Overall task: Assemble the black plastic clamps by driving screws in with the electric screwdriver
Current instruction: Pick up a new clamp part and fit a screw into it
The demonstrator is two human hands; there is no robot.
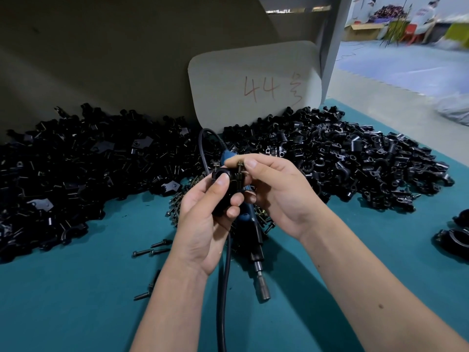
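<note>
The left hand (203, 212) grips a black clamp (224, 193) above the teal table (76, 301), while the right hand (276, 191) pinches a screw (239, 168) standing in it. The screwdriver (256, 240) lies beneath, between clamp piles (342, 158).

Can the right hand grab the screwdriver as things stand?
Probably not yet: the right hand is pinching a screw on the clamp. The screwdriver lies just below, otherwise unobstructed.

left: parts heap (71, 168)
right: clamp heap (355, 158)
centre: screwdriver (256, 240) on table (76, 301)
behind: card (253, 82)
</note>
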